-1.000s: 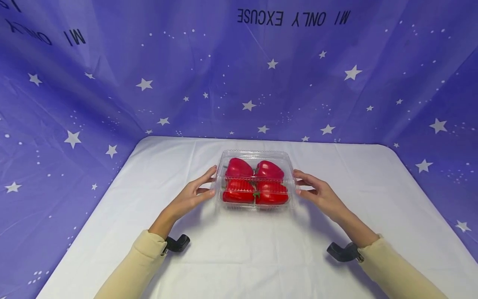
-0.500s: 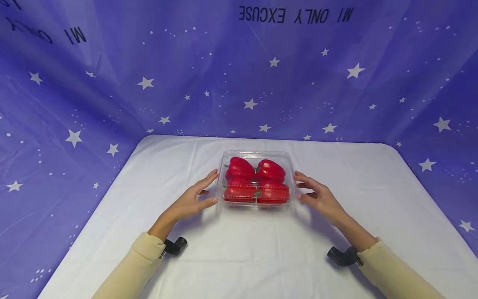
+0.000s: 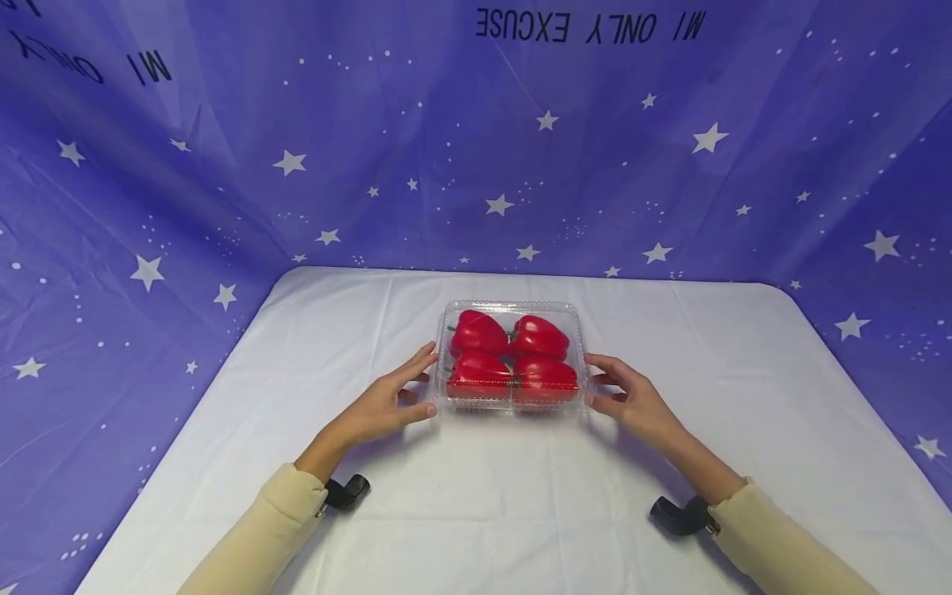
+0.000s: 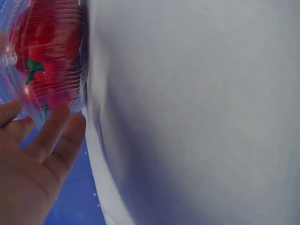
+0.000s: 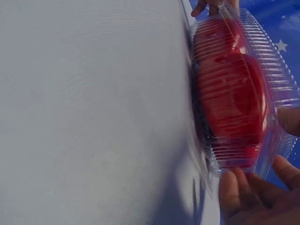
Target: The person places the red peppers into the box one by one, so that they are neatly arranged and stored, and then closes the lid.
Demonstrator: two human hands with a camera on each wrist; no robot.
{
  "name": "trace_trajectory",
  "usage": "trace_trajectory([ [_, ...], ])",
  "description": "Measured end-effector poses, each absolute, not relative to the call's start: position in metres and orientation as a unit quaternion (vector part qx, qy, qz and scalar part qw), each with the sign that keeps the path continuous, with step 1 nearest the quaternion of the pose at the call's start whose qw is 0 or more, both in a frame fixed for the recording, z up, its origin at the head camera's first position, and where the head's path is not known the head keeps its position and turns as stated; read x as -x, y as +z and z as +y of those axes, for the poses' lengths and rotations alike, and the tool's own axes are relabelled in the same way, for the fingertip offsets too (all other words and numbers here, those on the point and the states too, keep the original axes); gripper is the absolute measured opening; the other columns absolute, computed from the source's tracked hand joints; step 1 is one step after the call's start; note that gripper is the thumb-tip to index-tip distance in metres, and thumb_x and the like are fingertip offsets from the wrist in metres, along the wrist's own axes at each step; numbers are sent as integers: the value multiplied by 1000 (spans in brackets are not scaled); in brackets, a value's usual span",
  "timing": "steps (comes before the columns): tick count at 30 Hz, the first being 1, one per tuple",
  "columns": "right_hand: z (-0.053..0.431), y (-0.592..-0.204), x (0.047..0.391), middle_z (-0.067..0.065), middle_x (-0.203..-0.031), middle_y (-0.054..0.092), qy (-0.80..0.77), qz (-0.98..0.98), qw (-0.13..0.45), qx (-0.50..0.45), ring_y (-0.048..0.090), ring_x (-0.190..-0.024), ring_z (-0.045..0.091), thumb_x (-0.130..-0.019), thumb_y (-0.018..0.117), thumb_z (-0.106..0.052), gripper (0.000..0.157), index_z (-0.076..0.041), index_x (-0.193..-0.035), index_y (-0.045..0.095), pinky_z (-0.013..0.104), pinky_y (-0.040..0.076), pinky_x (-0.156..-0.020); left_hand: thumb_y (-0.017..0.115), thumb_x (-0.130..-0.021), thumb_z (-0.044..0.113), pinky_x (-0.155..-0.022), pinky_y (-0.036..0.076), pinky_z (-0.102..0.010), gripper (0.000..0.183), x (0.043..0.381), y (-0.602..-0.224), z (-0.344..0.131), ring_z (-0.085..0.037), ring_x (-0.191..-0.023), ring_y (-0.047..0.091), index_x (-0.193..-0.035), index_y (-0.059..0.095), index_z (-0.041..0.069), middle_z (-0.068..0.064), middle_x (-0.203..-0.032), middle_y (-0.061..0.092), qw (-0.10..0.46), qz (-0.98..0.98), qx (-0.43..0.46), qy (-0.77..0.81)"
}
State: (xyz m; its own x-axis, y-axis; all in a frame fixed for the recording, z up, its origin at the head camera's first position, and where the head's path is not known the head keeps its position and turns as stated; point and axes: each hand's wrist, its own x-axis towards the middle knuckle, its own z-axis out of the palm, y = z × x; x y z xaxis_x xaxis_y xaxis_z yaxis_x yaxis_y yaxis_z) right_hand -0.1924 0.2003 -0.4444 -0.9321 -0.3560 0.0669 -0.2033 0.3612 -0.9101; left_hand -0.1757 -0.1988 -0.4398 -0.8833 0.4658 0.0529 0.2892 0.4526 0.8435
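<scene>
A clear plastic clamshell box [image 3: 513,307] with several red bell peppers [image 3: 540,337] inside lies on the white-covered table. Green stems show through its walls, also in the left wrist view. My left hand [image 3: 383,405] is spread beside the left end of the box, fingertips right at its side and thumb near the front left corner. At the opposite end my right hand [image 3: 643,403] has loosely bent fingers close against the side, with the thumb by the front right corner. From the right wrist, the box's ribbed wall [image 5: 225,93] shows, with right fingertips [image 5: 229,180] at its end.
White cloth covers the table [image 3: 476,529], and the box sits toward its far half. A purple-blue curtain [image 3: 491,149] with white stars hangs behind and at both sides. Black wrist mounts [image 3: 345,493] project from both sleeves.
The box's ribbed front edge has shifted toward the near side, and more of the peppers' tops shows. My left thumb has moved slightly toward me; both hands stay at the box's ends.
</scene>
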Motion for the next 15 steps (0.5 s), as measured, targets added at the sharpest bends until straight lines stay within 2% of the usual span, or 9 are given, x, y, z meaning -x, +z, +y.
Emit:
trace_trajectory([
  [4,202,-444,196,30,-138,48,-579,788,123,168,63,-102,12,-90,61,3,62,4,-146,36,30,62,-77,68,-93,14,-106,50,-53,62,179,-439,-195,-37,-133,51,-150,43,10,-14,-160,35,78,849,-175,492],
  [7,202,-443,200,22,-122,54,-601,766,162,162,67,-92,11,-90,58,5,70,0,-152,26,33,62,-72,66,-93,11,-100,53,-47,52,183,-438,-191,-34,-122,58,-142,49,8,-20,-143,54,83,833,-141,528],
  [11,204,-442,203,3,-99,58,-612,747,204,162,68,-83,17,-90,57,3,78,-6,-156,17,34,61,-66,61,-91,2,-87,58,-37,57,189,-436,-190,-23,-99,64,-144,41,2,-26,-122,59,127,797,-134,575],
  [15,206,-441,205,-2,-87,62,-619,729,237,172,70,-76,18,-92,58,2,82,-7,-157,10,35,61,-61,58,-90,-1,-78,61,-35,70,195,-435,-192,-17,-83,64,-153,28,6,-14,-106,58,178,766,-138,603],
])
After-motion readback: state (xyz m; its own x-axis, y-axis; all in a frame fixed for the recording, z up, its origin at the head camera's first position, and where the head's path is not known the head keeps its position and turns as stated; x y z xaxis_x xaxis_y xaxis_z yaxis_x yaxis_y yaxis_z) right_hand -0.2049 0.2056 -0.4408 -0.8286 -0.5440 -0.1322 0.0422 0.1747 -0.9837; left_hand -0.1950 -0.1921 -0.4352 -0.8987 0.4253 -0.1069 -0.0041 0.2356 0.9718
